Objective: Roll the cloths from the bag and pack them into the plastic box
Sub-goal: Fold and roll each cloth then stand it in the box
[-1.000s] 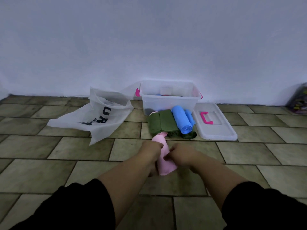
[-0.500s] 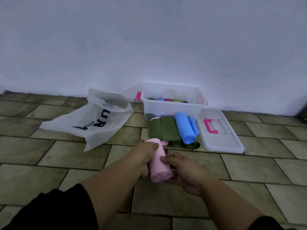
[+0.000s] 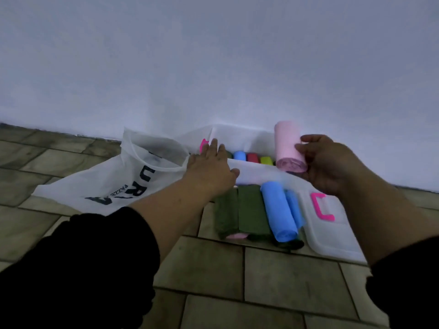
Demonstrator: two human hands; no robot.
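A soft pink cloth roll (image 3: 289, 148) is gripped by the right hand (image 3: 332, 162) over the clear plastic box (image 3: 251, 173); the left hand (image 3: 211, 168) is laid flat, fingers straight, on the rim.

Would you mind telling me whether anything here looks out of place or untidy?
Nothing looks damaged or spilled. The only untidy bit is a pink cloth edge poking out from under the green cloths in front of the plastic box.

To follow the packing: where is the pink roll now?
Head view, centre-right: the right hand holds the pink roll over the right end of the plastic box.
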